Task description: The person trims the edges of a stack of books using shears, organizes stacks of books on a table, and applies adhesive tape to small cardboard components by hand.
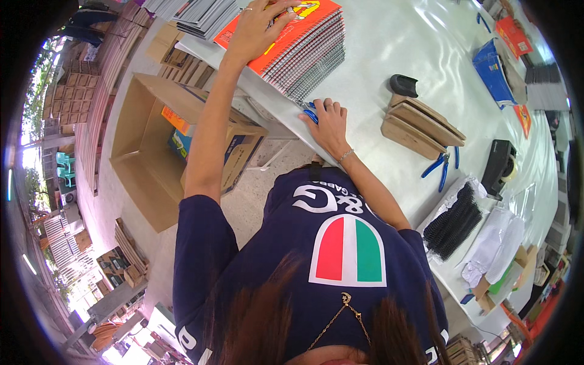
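A tall stack of spiral notebooks [304,55] with orange covers stands near the table's left edge, wire bindings facing right and toward me. My left hand [258,27] rests on the top cover, fingers reaching across it and grasping nothing that I can see. Just below the stack, my right hand [330,128] is closed around blue-handled pliers [311,114] at the table edge. Their jaws are mostly hidden by the notebooks and fingers.
A cardboard holder [420,128] and other blue-handled pliers [443,167] lie right on the white table [377,55]. Farther right are a black tape dispenser [500,164], black wire spirals [456,222] and a blue box [494,73]. An open carton [137,158] stands left.
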`<state>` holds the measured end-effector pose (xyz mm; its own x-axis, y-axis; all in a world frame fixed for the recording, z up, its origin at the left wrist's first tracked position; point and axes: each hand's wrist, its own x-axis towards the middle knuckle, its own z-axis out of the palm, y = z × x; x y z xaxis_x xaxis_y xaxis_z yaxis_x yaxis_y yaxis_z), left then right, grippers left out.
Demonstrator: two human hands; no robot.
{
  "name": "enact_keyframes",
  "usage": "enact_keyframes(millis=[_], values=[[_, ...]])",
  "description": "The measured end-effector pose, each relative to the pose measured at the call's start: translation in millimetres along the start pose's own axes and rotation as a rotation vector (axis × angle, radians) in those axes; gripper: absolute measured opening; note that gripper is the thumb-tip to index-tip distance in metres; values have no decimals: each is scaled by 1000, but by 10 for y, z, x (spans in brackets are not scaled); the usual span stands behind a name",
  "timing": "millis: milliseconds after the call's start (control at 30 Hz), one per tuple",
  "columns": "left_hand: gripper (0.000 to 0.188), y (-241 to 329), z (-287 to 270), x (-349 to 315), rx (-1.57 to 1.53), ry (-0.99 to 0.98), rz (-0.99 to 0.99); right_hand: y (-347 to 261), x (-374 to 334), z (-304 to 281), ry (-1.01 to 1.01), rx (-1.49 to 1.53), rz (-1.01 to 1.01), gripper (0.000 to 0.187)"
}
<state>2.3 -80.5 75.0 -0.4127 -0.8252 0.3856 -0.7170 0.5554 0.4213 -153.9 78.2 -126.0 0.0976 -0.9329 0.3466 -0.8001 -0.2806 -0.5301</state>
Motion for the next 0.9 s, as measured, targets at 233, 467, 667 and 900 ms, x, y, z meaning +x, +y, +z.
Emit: enact_keyframes(millis=[233, 467, 667, 900], values=[[36, 14, -22, -6, 11, -16, 5, -28, 12, 9, -55, 43, 15, 51], [36, 0, -22, -6, -11, -23, -14, -23, -2, 15, -18, 41, 30, 50], [37, -7, -2, -17, 17, 15, -12, 32, 53, 61, -35, 36, -2, 51], [36, 7, 0, -6, -26, -24, -40, 164, 352, -98, -1074, 1220, 724, 64]])
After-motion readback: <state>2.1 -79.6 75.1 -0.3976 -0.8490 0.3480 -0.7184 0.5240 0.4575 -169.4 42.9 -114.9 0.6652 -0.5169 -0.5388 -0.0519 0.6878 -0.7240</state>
